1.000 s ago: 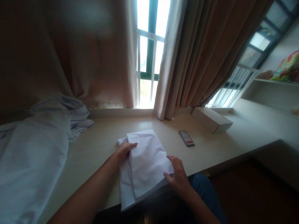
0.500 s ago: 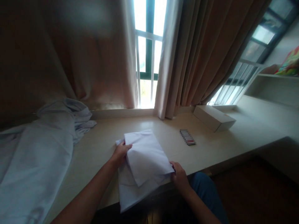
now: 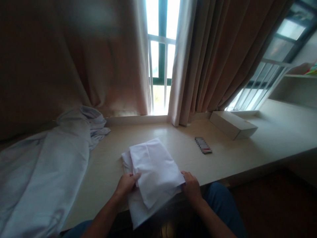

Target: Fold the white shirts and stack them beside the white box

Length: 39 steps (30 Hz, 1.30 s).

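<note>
A folded white cloth lies in layers at the front edge of the table, its lower layer hanging over that edge. My left hand pinches the cloth's left side, thumb on top and the other fingers partly hidden. At the right corner, my right hand grips the upper layer, with its fingertips hidden under the fabric. Whether the cloth is a garment or a plain sheet I cannot tell.
A large crumpled white cloth covers the left of the pale table. Right of the folded cloth are a small blurred flat item and a closed pale box. Brown curtains hang behind.
My left hand has slid down the cloth's left side, toward me. My right hand still holds the right corner. The camera view has turned slightly left.
</note>
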Motion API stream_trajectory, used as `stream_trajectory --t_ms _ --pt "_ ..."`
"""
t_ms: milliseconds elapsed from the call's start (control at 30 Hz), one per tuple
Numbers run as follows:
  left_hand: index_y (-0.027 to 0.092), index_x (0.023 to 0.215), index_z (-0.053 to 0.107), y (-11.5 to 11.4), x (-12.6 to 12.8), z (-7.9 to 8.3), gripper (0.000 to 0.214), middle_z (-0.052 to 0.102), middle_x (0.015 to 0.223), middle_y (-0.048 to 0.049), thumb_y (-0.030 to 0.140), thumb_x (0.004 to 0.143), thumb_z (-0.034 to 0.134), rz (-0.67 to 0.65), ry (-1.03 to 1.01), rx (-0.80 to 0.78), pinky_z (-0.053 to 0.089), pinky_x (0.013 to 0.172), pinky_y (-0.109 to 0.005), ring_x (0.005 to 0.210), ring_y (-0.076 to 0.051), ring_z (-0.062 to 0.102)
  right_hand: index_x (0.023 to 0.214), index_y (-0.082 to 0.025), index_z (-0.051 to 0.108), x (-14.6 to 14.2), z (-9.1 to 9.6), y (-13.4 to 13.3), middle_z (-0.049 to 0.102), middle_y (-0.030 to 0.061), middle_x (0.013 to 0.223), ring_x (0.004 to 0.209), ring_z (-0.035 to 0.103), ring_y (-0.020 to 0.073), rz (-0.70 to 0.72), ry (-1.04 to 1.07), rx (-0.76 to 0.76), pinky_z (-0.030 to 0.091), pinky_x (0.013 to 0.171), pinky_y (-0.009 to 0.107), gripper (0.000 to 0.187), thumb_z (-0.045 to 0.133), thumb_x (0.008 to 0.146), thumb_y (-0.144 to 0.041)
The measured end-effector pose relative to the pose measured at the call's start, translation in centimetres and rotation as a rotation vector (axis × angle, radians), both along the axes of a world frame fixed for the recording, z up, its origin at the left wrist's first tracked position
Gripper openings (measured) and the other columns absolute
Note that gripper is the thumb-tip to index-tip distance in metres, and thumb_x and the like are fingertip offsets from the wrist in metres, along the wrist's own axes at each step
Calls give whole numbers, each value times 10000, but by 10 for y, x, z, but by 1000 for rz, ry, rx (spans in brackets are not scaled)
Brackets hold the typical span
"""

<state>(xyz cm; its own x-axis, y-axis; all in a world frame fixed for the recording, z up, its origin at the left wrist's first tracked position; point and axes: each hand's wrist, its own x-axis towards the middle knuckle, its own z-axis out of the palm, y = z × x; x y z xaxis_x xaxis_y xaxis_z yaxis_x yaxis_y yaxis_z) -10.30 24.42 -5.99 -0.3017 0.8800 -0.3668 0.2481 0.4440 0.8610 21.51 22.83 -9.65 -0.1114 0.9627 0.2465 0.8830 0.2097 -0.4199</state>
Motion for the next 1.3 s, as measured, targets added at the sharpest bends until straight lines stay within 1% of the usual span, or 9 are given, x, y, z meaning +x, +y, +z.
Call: stream_trajectory --t_ms 67,167,367,467,633,800,900,1133,1300 --pt "140 690 648 1 0 -2 322 675 669 -89 461 709 636 -46 231 38 434 538 -269 656 -230 640 1160 -202 597 1 2 0 642 71 1030 933 587 202 19 -16 -9 410 843 289 290 458 906 -192" --pt "153 665 646 16 7 -1 290 673 672 -84 435 720 607 -83 343 68 406 555 -263 696 -238 639 1162 -214 590 5 3 -1 640 63 1035 919 604 189 -5 -41 -27 423 812 266 305 430 907 -163" --pt "146 659 652 69 48 12 269 675 684 -75 407 714 623 -169 209 121 417 567 -248 726 -229 641 1308 -205 500 27 0 -7 605 95 1189 952 626 189 -171 -146 -67 441 821 255 452 411 877 -102" --pt "140 735 664 79 66 22 285 686 725 -80 422 730 619 -200 115 146 428 549 -244 720 -220 642 1390 -194 425 33 -1 -8 591 111 1212 917 640 189 -178 -220 -61 450 799 259 537 387 868 -72" --pt "164 962 653 58 78 27 361 716 844 -74 431 720 659 -237 -65 147 478 559 -253 686 -186 650 1435 -238 377 32 -4 -5 602 107 1151 852 646 194 -190 -308 -73 452 738 264 601 419 858 -75" --pt "130 838 659 38 75 25 273 676 666 -60 369 706 653 -214 -160 119 462 508 -261 539 -162 595 1434 -245 385 33 -3 -5 599 101 1115 818 646 185 -167 -353 -64 448 709 257 600 411 861 -66" --pt "137 888 644 30 68 24 283 674 675 -48 379 751 589 -171 -165 141 449 521 -252 552 -158 593 1431 -285 386 32 -1 -5 603 80 1037 759 639 175 -140 -389 -65 438 661 250 594 405 876 -75" --pt "168 815 597 -9 56 -14 268 688 838 -123 405 810 473 13 370 103 431 656 -285 782 -236 638 1389 -268 440 34 2 -8 599 74 1035 812 617 199 -85 -306 -34 438 709 266 617 498 799 -96" --pt "188 737 565 -6 54 -24 266 652 763 -98 427 784 456 22 372 99 398 627 -289 723 -230 602 1238 -172 546 35 -3 -7 633 84 1054 961 598 192 -77 -126 36 419 834 252 446 452 813 -77"
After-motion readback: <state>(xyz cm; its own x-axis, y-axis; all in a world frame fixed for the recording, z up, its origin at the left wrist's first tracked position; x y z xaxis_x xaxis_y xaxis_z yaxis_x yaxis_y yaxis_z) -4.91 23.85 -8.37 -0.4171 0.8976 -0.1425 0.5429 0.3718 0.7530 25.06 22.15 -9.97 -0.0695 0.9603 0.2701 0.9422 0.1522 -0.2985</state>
